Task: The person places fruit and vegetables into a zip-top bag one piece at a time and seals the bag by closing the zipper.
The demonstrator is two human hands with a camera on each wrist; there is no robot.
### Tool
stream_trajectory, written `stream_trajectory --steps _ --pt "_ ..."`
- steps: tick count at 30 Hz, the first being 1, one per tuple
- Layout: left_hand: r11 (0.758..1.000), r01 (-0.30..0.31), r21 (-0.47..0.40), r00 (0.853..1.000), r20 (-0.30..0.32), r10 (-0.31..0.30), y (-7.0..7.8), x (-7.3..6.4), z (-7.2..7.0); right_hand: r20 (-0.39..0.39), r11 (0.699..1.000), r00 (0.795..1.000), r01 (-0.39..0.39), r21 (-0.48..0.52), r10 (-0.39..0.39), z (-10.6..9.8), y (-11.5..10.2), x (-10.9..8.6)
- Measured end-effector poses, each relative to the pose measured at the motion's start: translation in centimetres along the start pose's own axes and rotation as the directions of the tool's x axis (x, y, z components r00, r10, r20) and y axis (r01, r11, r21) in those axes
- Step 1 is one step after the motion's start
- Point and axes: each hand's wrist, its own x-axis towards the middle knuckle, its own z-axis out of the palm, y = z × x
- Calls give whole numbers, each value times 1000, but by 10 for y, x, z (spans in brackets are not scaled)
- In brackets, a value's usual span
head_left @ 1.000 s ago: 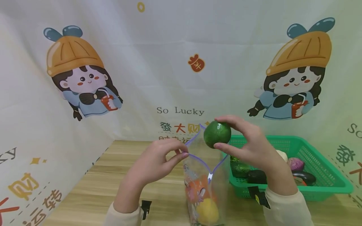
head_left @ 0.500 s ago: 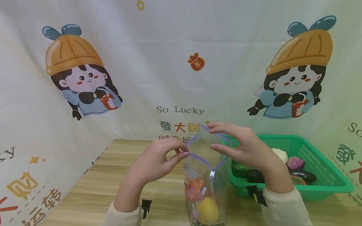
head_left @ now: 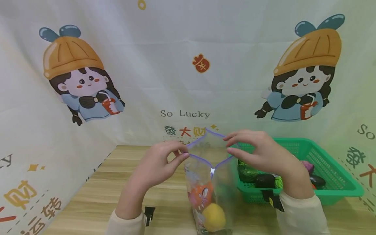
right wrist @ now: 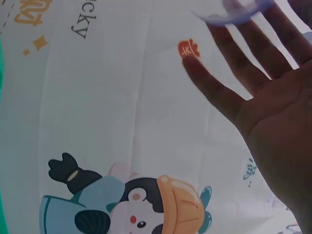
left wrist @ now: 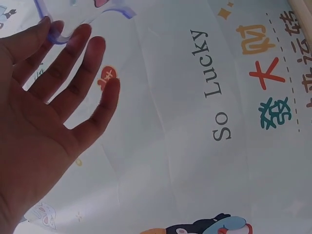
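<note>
A clear zip bag with a purple zip rim and white slider stands upright with its mouth spread. My left hand pinches the left side of the rim between thumb and fingers; the purple edge also shows at those fingertips in the left wrist view. At the right side of the mouth, my right hand holds nothing, thumb and fingers apart and right at the rim. Inside the bag sit a yellow lemon-like fruit and something orange-red behind the printed film. A dim green round shape shows through the plastic.
A green plastic basket stands right of the bag, holding dark green vegetables, an eggplant and a purple vegetable. Wooden tabletop lies to the left. A printed cloth hangs behind.
The green round fruit in my right hand has been let go into the bag. My right hand has loosened and shifted slightly to the rim; the left keeps its pinch.
</note>
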Motion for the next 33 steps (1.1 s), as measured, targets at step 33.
stream_trajectory --steps 33 --pt "999 27 -26 995 99 -24 -4 -1 -7 267 945 913 -327 22 310 -11 1 -5"
